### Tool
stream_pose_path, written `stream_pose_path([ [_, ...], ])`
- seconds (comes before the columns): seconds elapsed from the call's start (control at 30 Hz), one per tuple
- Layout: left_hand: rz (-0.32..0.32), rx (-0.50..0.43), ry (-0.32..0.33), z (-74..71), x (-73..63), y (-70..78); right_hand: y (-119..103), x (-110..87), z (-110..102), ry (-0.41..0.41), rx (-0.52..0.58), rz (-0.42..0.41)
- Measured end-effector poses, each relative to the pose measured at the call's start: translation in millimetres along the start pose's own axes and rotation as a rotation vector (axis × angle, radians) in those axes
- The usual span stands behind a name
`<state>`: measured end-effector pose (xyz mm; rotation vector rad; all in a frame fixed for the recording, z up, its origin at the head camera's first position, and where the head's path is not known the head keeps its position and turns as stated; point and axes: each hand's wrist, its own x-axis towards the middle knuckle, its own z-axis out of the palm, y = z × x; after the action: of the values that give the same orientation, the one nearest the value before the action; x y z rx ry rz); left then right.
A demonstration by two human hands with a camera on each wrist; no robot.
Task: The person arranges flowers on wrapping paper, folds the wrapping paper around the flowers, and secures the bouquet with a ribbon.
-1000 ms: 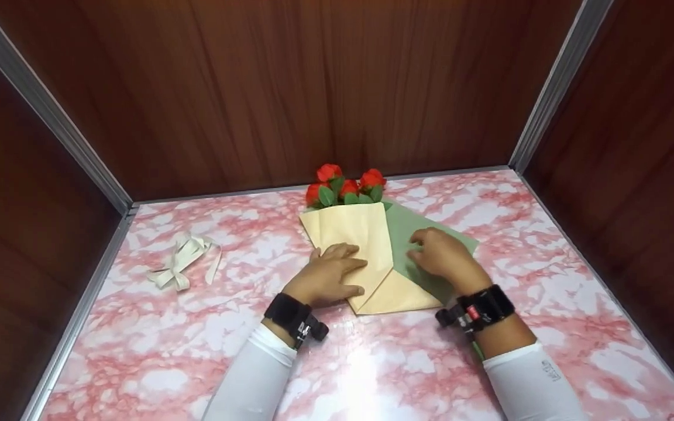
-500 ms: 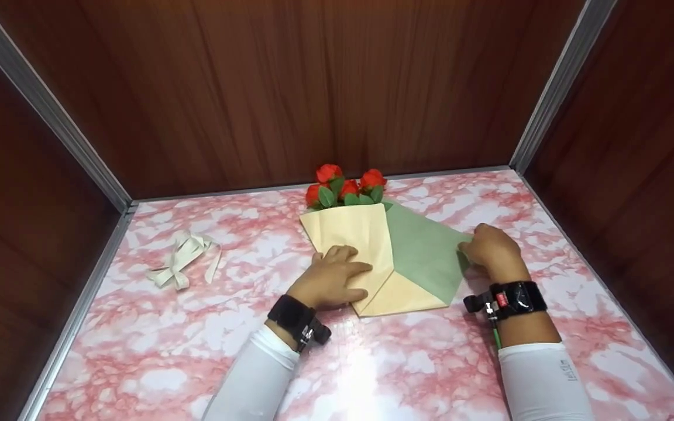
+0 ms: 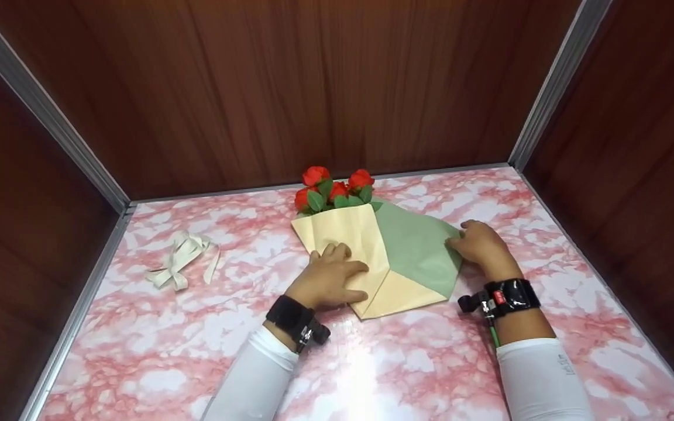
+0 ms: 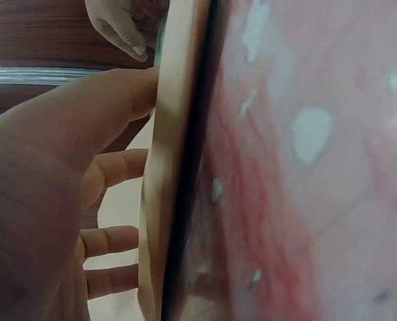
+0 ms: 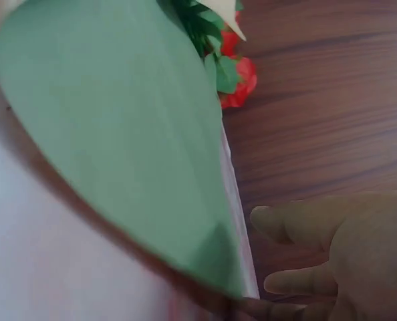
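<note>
Hands in view: two. Left hand (image 3: 328, 280) lies on the cream paper (image 3: 348, 228), grip spread; the left wrist view gives one thumb and three fingers, apart from one another, meeting the paper. Right hand (image 3: 485, 248) is at the outer edge of the green paper (image 3: 419, 242). In the right wrist view one digit meets the tip of that edge and two more stand straight, clear of it; cannot tell whether this grip pinches the edge or only props it. The green edge there looks raised off the bench (image 3: 161, 374).

Cream parts: two, one large flap and one triangle at the near right. Green parts: one, between the large flap and the right hand. Cannot tell whether cream and green are one sheet or two. All lie mid-bench, between the hands.

Roses (image 3: 361, 179): four, red, heads out of the far end of the paper, near the back wall; stems hidden. Ribbon (image 3: 182, 260): one pale bundle, left of the paper, well apart from both hands; strands too tangled to count. Black bands (image 3: 290, 313): two, one per wrist. White sleeves (image 3: 255, 374): two. Brown walls (image 3: 272, 88): three
</note>
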<state>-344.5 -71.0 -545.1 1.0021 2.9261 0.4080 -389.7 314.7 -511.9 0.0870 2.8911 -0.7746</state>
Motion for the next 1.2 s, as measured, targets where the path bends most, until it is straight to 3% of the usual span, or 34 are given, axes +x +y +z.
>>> stream_pose_path([
  [0.2,-0.004,0.002,-0.011,0.5,0.2,-0.4,5,2.5,9,0.037,-0.094,-0.007],
  [0.43,0.000,-0.005,-0.019,0.5,-0.1,-0.8,6,-0.1,6,-0.035,0.058,-0.012],
  [0.63,-0.005,-0.021,-0.026,0.9,-0.2,-1.1,7,-9.2,-7,-0.359,0.438,-0.004],
  [0.7,-0.008,-0.026,-0.034,0.8,-0.5,-1.4,8,-11.5,-11,-0.446,0.510,-0.012],
  [0.8,-0.013,-0.030,-0.042,0.0,-1.0,-0.7,8,-13.2,-15,-0.436,0.527,-0.078],
  [1.03,-0.016,-0.022,-0.044,-1.6,-0.7,0.9,-2,-16.3,-28,-0.364,0.518,-0.324],
  [1.2,-0.019,-0.012,-0.052,0.0,0.1,2.6,-13,-24.9,-38,-0.336,0.582,-0.405],
])
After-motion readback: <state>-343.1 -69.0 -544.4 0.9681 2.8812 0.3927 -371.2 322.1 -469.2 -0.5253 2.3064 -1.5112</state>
